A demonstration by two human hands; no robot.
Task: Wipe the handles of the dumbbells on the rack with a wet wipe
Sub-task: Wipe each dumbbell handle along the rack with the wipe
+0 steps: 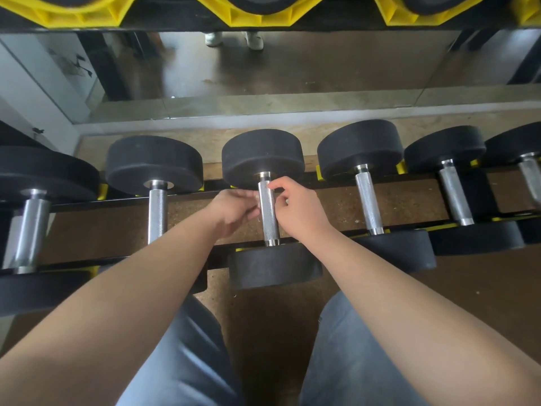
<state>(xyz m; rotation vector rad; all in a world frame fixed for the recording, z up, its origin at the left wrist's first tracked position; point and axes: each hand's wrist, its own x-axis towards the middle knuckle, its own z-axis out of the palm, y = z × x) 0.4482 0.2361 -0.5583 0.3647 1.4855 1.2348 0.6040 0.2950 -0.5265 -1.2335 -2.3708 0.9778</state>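
A row of black round-headed dumbbells lies across the rack. The middle dumbbell shows its knurled steel handle between my hands. My left hand is at the handle's left side, fingertips against it, pinching a small pale scrap that looks like the wet wipe. My right hand is on the right side with fingers curled, its thumb and forefinger pinching the handle's upper edge. Most of the wipe is hidden.
Neighbouring handles lie to the left and right, with more further out. Yellow cradles of an upper shelf overhang the top. A mirror stands behind the rack. My knees are below, over brown floor.
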